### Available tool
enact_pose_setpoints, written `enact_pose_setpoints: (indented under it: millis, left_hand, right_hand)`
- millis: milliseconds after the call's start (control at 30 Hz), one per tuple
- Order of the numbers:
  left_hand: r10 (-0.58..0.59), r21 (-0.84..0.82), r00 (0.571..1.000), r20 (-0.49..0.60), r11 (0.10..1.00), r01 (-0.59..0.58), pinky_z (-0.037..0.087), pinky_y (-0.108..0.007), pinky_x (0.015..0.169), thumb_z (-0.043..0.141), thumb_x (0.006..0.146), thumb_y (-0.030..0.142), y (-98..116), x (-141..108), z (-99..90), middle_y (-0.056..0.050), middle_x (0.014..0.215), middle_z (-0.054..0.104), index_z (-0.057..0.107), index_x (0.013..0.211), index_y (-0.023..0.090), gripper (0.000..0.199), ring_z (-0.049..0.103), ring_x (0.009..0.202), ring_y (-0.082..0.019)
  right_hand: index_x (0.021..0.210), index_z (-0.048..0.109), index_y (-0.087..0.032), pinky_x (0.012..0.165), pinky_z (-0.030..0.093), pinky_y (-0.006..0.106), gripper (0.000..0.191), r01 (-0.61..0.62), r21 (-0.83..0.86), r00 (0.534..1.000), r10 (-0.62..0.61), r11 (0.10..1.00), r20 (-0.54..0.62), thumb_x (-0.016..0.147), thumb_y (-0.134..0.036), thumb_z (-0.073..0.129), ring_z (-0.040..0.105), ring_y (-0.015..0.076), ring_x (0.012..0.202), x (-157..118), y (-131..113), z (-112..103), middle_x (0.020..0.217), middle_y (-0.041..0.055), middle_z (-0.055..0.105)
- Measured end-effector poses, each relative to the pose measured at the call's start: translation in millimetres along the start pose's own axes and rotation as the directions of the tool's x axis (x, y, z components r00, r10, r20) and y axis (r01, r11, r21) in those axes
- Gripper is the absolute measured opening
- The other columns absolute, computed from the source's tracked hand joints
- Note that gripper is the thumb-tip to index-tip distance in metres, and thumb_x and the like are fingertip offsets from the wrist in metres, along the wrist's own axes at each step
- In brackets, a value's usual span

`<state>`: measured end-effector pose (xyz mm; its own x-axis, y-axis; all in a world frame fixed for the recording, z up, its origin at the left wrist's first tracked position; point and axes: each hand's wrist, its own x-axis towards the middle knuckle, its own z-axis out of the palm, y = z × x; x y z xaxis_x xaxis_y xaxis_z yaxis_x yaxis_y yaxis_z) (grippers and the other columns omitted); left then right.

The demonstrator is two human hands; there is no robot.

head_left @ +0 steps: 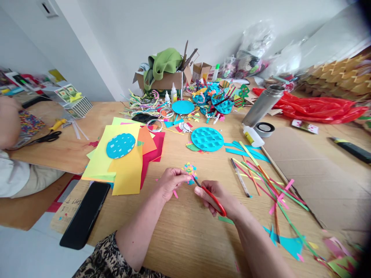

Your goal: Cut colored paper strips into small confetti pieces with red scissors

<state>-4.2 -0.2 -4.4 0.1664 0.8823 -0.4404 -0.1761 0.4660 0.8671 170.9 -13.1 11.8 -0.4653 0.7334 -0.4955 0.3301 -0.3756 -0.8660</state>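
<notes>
My right hand is closed around red-handled scissors, whose blades point up and left. My left hand pinches a narrow pink paper strip close to the blade tips; its tail hangs below the fingers. Just beyond both hands lies a small pile of colourful paper snippets on the wooden table. Farther off rests a blue paper disc with a raised pattern. A spotted blue disc sits on a stack of coloured paper to the left.
Paper strips, a pen, a glue bottle, a steel flask and cardboard occupy the right. A black phone lies at the left edge. Behind stands a filled box. Another person's arm shows far left.
</notes>
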Motion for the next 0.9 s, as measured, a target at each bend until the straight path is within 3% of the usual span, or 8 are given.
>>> enact_pose_setpoints:
  millis: [333,600,900]
  left_hand:
    - [0.030,0.023,1.000,0.006,0.999,-0.030,0.009,-0.022,0.039,0.071,0.061,0.032,2.2,-1.2,1.0,0.009,0.036,0.034,0.063,0.063,0.013,0.020,0.022,0.035,-0.003]
    - [0.021,0.032,1.000,-0.020,0.999,-0.021,0.013,-0.020,0.037,0.072,0.059,0.034,2.8,-1.0,1.2,0.007,0.039,0.040,0.062,0.062,0.013,0.023,0.028,0.034,-0.002]
    - [0.039,-0.244,0.994,-0.105,0.968,-0.064,0.039,-0.018,0.048,0.076,0.059,0.030,-4.0,0.4,8.4,-0.003,0.064,0.065,0.068,0.070,0.012,0.023,0.056,0.053,-0.008]
  right_hand:
    - [0.064,0.038,-0.019,0.026,0.033,0.014,0.046,-0.036,-0.003,0.999,0.036,0.999,-0.016,0.069,-0.058,0.062,0.041,0.0043,0.029,0.4,0.0,-0.9,0.041,-0.0086,0.047]
    - [0.062,0.038,-0.020,0.024,0.031,0.015,0.046,-0.078,-0.024,0.996,0.077,0.997,-0.047,0.069,-0.059,0.061,0.040,0.0050,0.027,0.4,-1.3,-0.4,0.039,-0.0091,0.045]
    - [0.065,0.041,-0.019,0.034,0.035,0.016,0.045,0.063,0.049,0.995,-0.058,0.997,-0.086,0.071,-0.060,0.057,0.050,0.0070,0.035,1.8,-3.0,8.5,0.047,-0.0046,0.053]
